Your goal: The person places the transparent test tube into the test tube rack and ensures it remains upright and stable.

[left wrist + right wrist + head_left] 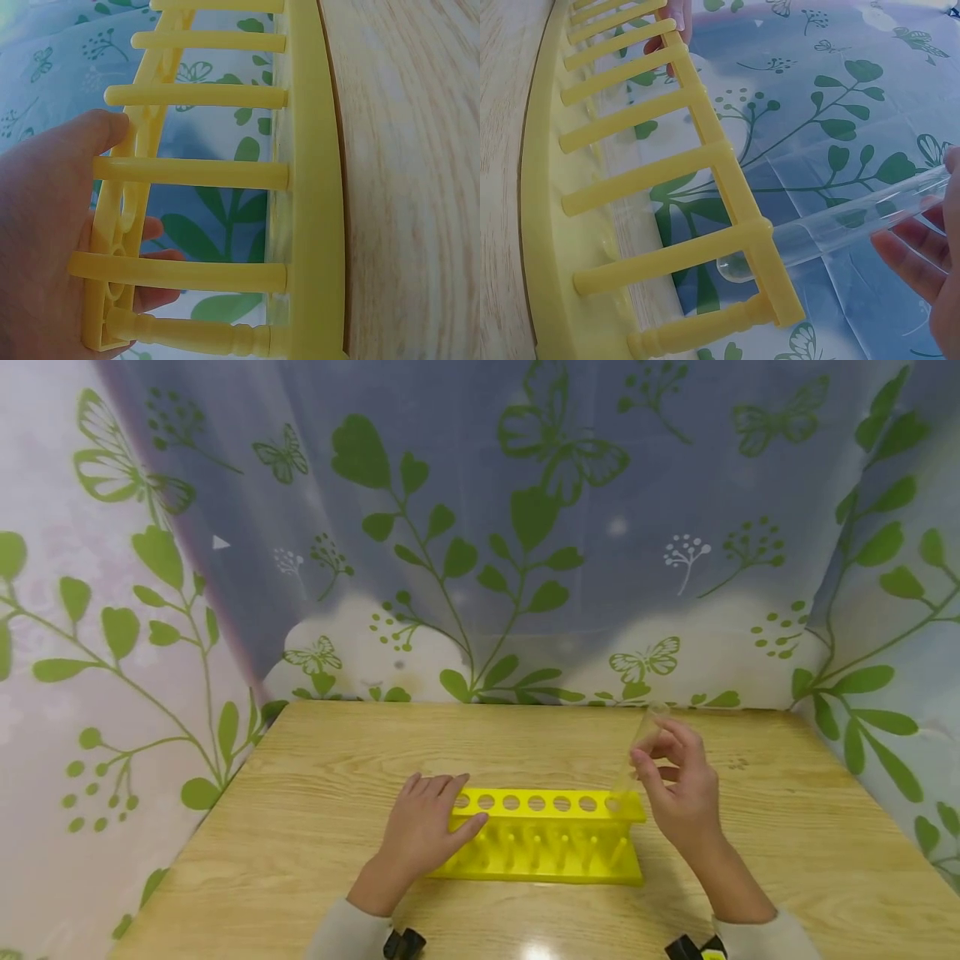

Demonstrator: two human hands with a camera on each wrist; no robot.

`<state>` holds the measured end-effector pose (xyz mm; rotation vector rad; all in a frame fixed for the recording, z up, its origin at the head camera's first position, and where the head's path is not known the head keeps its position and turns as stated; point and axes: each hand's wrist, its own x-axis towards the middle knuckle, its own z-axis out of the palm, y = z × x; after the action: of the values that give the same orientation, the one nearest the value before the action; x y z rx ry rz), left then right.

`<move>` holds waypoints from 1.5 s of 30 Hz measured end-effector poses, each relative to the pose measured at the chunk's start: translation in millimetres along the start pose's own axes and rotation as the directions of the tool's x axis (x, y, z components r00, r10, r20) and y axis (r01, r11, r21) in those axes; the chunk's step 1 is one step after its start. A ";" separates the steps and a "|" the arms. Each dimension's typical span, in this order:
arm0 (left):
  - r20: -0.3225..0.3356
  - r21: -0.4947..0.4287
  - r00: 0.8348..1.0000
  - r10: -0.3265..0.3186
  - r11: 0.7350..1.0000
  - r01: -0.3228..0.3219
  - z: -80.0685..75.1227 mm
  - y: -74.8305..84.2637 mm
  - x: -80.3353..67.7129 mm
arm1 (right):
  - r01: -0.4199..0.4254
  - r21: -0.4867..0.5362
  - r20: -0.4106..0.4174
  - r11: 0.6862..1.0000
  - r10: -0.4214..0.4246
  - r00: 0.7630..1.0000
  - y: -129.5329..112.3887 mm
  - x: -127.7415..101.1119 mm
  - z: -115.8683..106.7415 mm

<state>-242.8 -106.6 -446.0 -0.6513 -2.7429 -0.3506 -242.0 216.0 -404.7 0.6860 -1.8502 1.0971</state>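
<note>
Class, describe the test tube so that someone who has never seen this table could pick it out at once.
On the wooden table stands a yellow rack. At its right end, the right hand pinches a clear glass tube, its rounded bottom in the end hole. It is the only transparent thing there.

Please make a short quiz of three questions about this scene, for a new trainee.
1. Which hand holds the clear test tube?
2. True or false: the rounded bottom of the tube is already at the end hole of the yellow rack, on the side of the right hand.
3. What does the left hand do? A) lifts the rack off the wooden table; B) rests on the left end of the rack; C) holds a second tube.

Key
1. The right hand, which pinches the tube near its upper end.
2. True; the right wrist view shows the bottom just through the top plate.
3. B.
</note>
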 end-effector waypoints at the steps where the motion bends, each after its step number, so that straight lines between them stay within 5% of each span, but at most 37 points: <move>1: 0.003 -0.003 1.000 0.001 1.000 -0.001 0.0 -0.1 0.3 | -0.002 -0.007 -0.001 1.000 0.002 1.000 0.2 -0.1 -0.1; 45: 0.005 -0.004 1.000 -0.005 1.000 0.005 -1.1 -0.6 -0.2 | 0.008 -0.031 -0.004 0.999 -0.008 1.000 2.2 -1.7 1.5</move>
<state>-242.6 -107.6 -445.1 -0.6478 -2.7494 -0.3558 -243.5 215.7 -407.4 0.6722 -1.8560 1.0618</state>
